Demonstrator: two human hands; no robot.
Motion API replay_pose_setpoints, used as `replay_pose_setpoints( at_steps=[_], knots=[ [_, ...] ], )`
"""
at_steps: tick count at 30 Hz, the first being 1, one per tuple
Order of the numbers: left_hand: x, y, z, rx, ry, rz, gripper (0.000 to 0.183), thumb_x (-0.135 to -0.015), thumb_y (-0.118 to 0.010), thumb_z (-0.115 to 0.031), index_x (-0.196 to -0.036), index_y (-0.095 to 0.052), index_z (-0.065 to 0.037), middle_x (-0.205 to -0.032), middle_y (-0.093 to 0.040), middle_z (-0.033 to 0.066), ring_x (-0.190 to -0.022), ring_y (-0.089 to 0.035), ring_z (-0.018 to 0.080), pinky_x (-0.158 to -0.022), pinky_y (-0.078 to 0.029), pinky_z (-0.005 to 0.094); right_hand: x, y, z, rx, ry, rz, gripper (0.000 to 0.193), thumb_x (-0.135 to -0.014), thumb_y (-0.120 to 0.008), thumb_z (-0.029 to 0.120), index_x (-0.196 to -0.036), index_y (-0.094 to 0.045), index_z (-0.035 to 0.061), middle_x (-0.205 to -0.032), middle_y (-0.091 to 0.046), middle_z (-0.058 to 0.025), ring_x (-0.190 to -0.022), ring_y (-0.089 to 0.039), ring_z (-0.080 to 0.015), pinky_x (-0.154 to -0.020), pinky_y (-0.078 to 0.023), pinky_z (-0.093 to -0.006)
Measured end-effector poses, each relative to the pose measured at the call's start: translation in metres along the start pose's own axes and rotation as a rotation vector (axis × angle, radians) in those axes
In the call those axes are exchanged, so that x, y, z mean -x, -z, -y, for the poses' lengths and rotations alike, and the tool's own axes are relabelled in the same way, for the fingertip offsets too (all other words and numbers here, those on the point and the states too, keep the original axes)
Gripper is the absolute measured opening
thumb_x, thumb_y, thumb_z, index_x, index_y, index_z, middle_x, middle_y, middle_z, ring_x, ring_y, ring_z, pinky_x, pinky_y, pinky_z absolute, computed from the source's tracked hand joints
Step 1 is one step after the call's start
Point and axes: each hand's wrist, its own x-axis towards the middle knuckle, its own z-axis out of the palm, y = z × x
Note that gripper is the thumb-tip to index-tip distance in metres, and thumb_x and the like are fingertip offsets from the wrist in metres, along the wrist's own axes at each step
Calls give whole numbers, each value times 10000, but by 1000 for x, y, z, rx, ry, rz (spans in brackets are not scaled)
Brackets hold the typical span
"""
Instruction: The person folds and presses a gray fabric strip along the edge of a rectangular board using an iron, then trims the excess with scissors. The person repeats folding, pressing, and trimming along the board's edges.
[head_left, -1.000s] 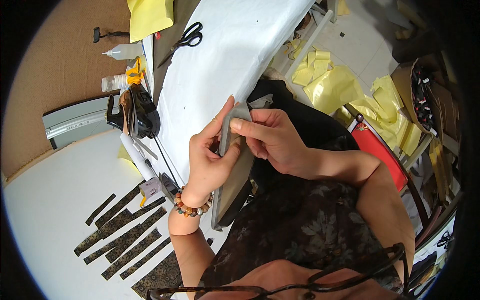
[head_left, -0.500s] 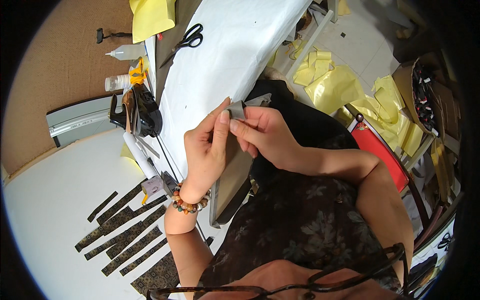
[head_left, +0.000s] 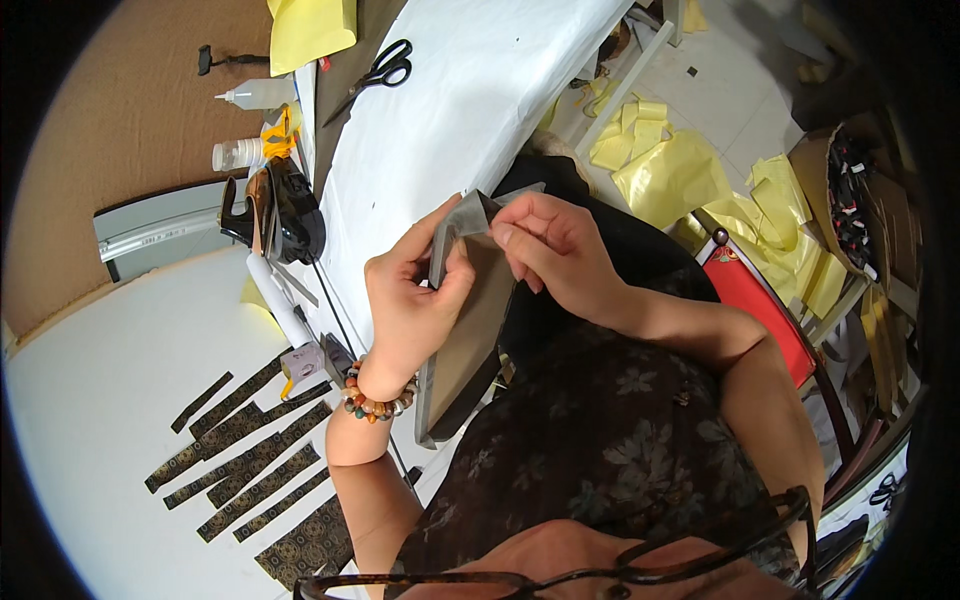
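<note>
Partway along, seemingly, the left hand [head_left: 408, 300] is gripping the panel [head_left: 474, 320]—its edge [head_left: 427, 402] looking covered below that grip—while the right hand [head_left: 558, 255] is pinching a flap [head_left: 466, 214], seemingly unfastened, above.

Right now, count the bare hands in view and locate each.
2: left hand gripping the brown panel by its grey edging; right hand at the edging's upper end.

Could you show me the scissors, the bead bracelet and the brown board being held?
Scissors [head_left: 367, 82], head view: where blades and handles meet.
Bead bracelet [head_left: 374, 408], head view: middle of its beads.
Brown board [head_left: 473, 330], head view: its flat brown face.
</note>
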Motion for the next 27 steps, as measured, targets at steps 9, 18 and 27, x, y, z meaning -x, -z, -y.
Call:
replay_pose_setpoints(
  at_steps=[9, 18, 27],
  knots=[
    [0, 2, -16, -102, 32, 36, 338, -904, -638, -75, -1222, -673, 34, -700, -647, 34, -659, -531, 29, -636, -462, 203, 1, 5, -2, -11, 7, -5, 67, -1002, -558, 77, -1016, -590, 20, -745, -578, 8, -610, -498, -21, -486, -374, -184],
    [1, 5, 3, -62, -136, 15, 329, -920, -623, -71, -1230, -669, 29, -654, -591, 21, -605, -482, 34, -582, -433, 205, -5, -11, 5, 29, 47, 72, 115, -988, -632, 120, -951, -594, 18, -679, -581, 13, -525, -492, -17, -445, -367, -180],
    [1, 4, -16, -218, -72, 47, 275, -946, -606, -77, -1194, -666, 29, -618, -577, 51, -547, -486, 58, -535, -421, 223, -3, -11, 0, 101, 154, -40, 185, -960, -660, 95, -817, -602, -7, -606, -559, 37, -555, -472, 13, -485, -355, -189]
  ],
)
